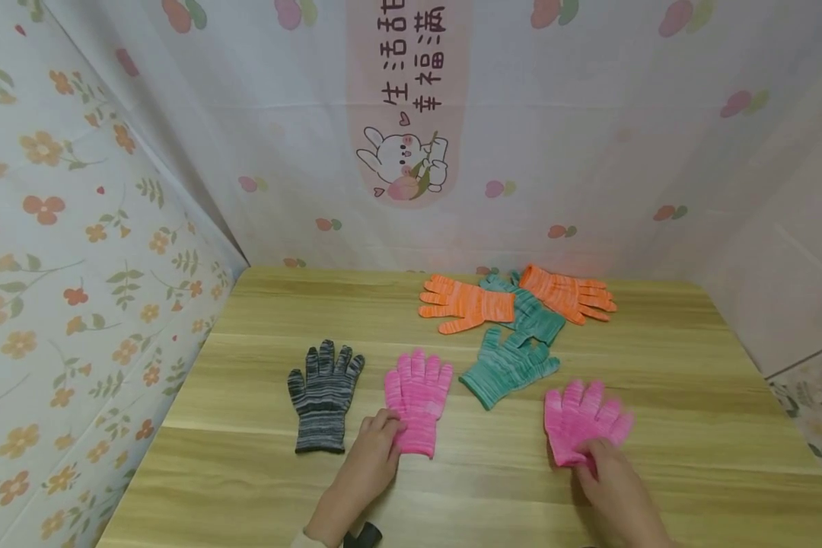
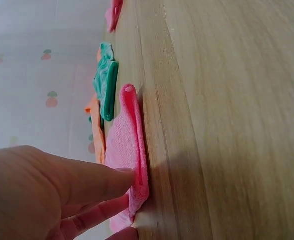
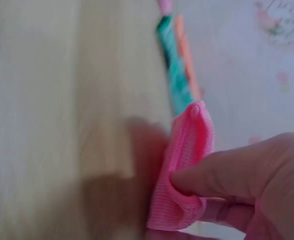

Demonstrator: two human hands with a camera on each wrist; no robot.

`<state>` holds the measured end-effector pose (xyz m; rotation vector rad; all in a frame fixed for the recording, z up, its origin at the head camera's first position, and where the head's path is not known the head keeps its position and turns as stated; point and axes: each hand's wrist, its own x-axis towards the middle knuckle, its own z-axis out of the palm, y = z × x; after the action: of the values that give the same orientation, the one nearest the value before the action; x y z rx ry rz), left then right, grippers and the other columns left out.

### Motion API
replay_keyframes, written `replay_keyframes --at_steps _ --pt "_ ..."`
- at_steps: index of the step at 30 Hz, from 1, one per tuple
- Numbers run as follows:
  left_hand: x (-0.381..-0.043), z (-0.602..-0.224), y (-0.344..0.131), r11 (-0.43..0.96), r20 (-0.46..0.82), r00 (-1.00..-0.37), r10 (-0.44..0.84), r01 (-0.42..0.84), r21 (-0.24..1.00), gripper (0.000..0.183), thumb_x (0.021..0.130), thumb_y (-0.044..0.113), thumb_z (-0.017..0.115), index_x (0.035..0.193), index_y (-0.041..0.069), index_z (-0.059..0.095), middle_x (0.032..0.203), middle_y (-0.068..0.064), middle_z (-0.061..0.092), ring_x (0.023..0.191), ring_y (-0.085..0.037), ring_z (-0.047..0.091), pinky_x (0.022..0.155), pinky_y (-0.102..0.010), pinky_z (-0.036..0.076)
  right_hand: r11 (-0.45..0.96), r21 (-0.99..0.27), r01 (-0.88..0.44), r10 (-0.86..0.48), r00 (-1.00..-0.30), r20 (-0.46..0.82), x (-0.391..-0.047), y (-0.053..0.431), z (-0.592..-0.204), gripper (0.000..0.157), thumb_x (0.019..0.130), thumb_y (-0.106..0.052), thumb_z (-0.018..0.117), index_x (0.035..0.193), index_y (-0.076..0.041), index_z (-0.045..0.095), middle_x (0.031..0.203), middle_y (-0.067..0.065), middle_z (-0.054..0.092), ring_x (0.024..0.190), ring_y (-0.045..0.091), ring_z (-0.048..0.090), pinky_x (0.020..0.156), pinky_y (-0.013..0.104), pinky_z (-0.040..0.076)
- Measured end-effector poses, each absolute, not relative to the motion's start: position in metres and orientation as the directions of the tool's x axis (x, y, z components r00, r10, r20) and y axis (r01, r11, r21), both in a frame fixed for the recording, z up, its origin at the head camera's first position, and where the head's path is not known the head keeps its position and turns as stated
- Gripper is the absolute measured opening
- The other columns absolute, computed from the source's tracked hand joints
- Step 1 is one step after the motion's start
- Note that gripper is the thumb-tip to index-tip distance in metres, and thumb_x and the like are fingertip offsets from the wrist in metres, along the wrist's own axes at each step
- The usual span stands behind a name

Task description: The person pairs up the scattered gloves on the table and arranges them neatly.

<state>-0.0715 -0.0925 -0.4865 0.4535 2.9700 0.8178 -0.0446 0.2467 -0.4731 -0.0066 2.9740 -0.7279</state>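
Note:
A pink knit glove [image 1: 419,399] lies palm-flat on the table, fingers pointing away. At its cuff's left edge my left hand [image 1: 377,449] pinches the fabric; in the left wrist view, the thumb [image 2: 104,179] presses near the cuff opening. Further right, my right hand [image 1: 613,476] grips a second pink glove [image 1: 582,415] by its cuff. The right wrist view has the thumb [image 3: 217,175] tucked into that cuff's opening, with fingers behind the fabric. This second glove's cuff is raised, and its fingers fan out away from me.
Left of the first pink glove lies a black-and-grey glove [image 1: 323,399]. Behind, a green glove [image 1: 507,367] lies apart from a pile where two orange gloves [image 1: 469,303] overlap another green glove [image 1: 537,316]. A patterned curtain [image 1: 555,152] hangs behind the wooden table [image 1: 246,487].

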Motion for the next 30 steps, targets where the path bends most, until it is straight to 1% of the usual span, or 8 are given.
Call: replay_keyframes --at_steps 3,7,10,14,19,23,27,30 --pt "-0.072 -0.487 -0.092 0.818 0.034 -0.957 0.287 0.263 0.511 0.022 0.085 0.005 0.061 0.107 0.002 0.064 0.117 -0.009 0.055 0.104 -0.028 0.051 0.089 -0.041 0.047 0.874 -0.484 0.047 -0.024 -0.99 -0.141 -0.048 0.229 -0.459 0.014 0.084 -0.006 0.059 0.098 0.0 0.06 0.09 0.006 0.058 0.079 0.018 0.054 0.07 0.037 0.049" --pt "-0.072 -0.488 -0.092 0.817 0.03 -0.958 0.284 0.258 0.515 0.022 0.086 0.006 0.061 0.108 0.002 0.064 0.118 -0.008 0.054 0.105 -0.028 0.051 0.09 -0.041 0.047 0.851 -0.524 0.036 -0.01 -0.996 -0.085 -0.05 0.204 -0.438 0.013 0.086 -0.009 0.059 0.099 -0.006 0.061 0.08 0.001 0.056 0.067 0.011 0.046 0.06 0.026 0.044" --pt "-0.072 -0.488 -0.093 0.814 0.05 -0.957 0.285 0.27 0.514 0.022 0.085 0.005 0.062 0.107 0.002 0.064 0.117 -0.008 0.055 0.105 -0.028 0.051 0.09 -0.041 0.047 0.794 -0.605 0.06 0.023 -0.997 -0.069 -0.052 0.187 -0.421 0.017 0.088 -0.013 0.06 0.105 -0.01 0.062 0.071 -0.001 0.058 0.057 0.007 0.046 0.051 0.022 0.04" --pt "-0.072 -0.488 -0.094 0.812 0.062 -0.955 0.289 0.279 0.513 0.023 0.085 0.005 0.062 0.108 0.001 0.064 0.118 -0.009 0.054 0.105 -0.028 0.051 0.09 -0.041 0.047 0.664 -0.741 0.098 0.082 -0.995 -0.058 -0.06 0.166 -0.403 0.017 0.09 -0.018 0.06 0.105 -0.012 0.063 0.071 0.002 0.064 0.048 0.007 0.052 0.044 0.02 0.038" --pt "-0.072 -0.487 -0.094 0.81 0.058 -0.956 0.287 0.275 0.519 0.023 0.085 0.005 0.062 0.108 0.0 0.064 0.118 -0.009 0.055 0.104 -0.028 0.051 0.09 -0.041 0.047 0.523 -0.852 0.028 0.142 -0.988 0.054 -0.079 0.141 -0.388 0.015 0.09 -0.021 0.061 0.1 -0.01 0.065 0.087 0.006 0.068 0.064 0.006 0.066 0.051 0.019 0.047" --pt "-0.073 -0.488 -0.094 0.812 0.048 -0.957 0.285 0.267 0.519 0.023 0.086 0.005 0.061 0.108 0.0 0.064 0.118 -0.009 0.055 0.104 -0.028 0.051 0.09 -0.041 0.047 0.412 -0.91 -0.053 0.081 -0.992 0.095 -0.099 0.124 -0.383 0.022 0.087 -0.024 0.064 0.105 -0.011 0.064 0.095 0.007 0.068 0.078 0.007 0.068 0.06 0.02 0.051" --pt "-0.073 -0.488 -0.094 0.816 0.02 -0.959 0.284 0.253 0.52 0.023 0.086 0.006 0.06 0.109 0.001 0.064 0.118 -0.009 0.054 0.105 -0.027 0.05 0.089 -0.04 0.047 0.33 -0.921 -0.207 -0.053 -0.978 0.2 -0.12 0.104 -0.384 0.032 0.084 -0.009 0.067 0.115 -0.006 0.062 0.106 0.01 0.062 0.092 0.019 0.067 0.072 0.021 0.054" --pt "-0.073 -0.489 -0.094 0.816 0.032 -0.957 0.287 0.261 0.516 0.023 0.086 0.006 0.06 0.108 0.001 0.064 0.118 -0.009 0.054 0.104 -0.027 0.051 0.089 -0.04 0.047 0.33 -0.883 -0.334 -0.055 -0.941 0.335 -0.135 0.089 -0.387 0.027 0.082 0.0 0.066 0.109 -0.002 0.066 0.106 0.01 0.059 0.096 0.023 0.065 0.076 0.022 0.054"
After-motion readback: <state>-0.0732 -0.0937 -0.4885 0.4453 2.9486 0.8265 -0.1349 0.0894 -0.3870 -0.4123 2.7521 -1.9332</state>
